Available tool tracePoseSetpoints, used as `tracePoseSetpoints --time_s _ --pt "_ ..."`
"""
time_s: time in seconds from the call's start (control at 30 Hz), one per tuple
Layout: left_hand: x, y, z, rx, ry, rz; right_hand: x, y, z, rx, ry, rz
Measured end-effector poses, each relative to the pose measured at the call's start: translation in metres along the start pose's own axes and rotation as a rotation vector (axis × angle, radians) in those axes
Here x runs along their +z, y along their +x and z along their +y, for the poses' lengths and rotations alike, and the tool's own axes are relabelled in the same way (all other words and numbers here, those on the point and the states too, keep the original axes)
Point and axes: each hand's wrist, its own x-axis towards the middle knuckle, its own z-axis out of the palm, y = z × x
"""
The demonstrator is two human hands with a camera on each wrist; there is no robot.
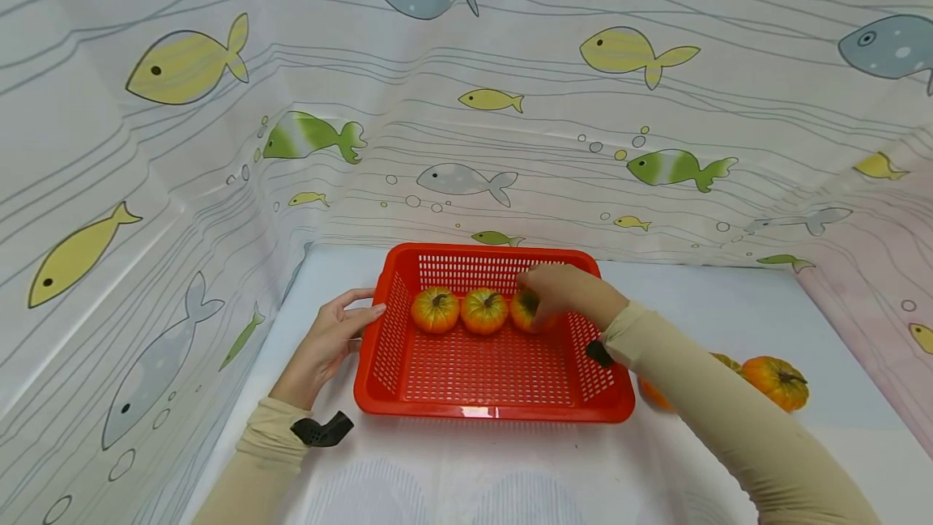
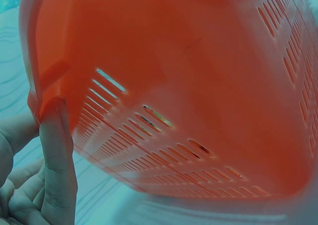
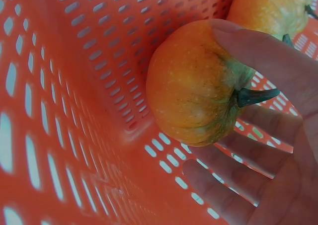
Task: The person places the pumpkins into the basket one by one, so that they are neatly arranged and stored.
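Note:
A red plastic basket (image 1: 496, 413) with slotted walls stands on the table. Inside, three small orange-yellow pumpkins form a row along its far wall: a left pumpkin (image 1: 435, 311), a middle pumpkin (image 1: 484, 312) and a right pumpkin (image 3: 194, 86). My right hand (image 1: 557, 292) reaches over the basket's right side and grips the right pumpkin, thumb on one side and fingers on the other. Its dark stem (image 3: 256, 97) points toward the palm. At the left end, my left hand (image 1: 335, 335) pinches the basket rim (image 2: 31, 51) between thumb and fingers.
More pumpkins (image 1: 776, 382) lie on the table right of the basket, partly hidden behind the right sleeve (image 1: 707, 395). A fish-patterned sheet (image 1: 554, 136) hangs behind and along both sides of the white table (image 1: 452, 476).

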Motion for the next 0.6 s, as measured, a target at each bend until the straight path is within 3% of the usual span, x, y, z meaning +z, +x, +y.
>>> tracePoseSetpoints --time_s 0.6 --pt "0.0003 0.0004 0.0001 -0.003 0.016 0.012 0.0019 0.001 0.0026 -0.002 0.03 0.004"
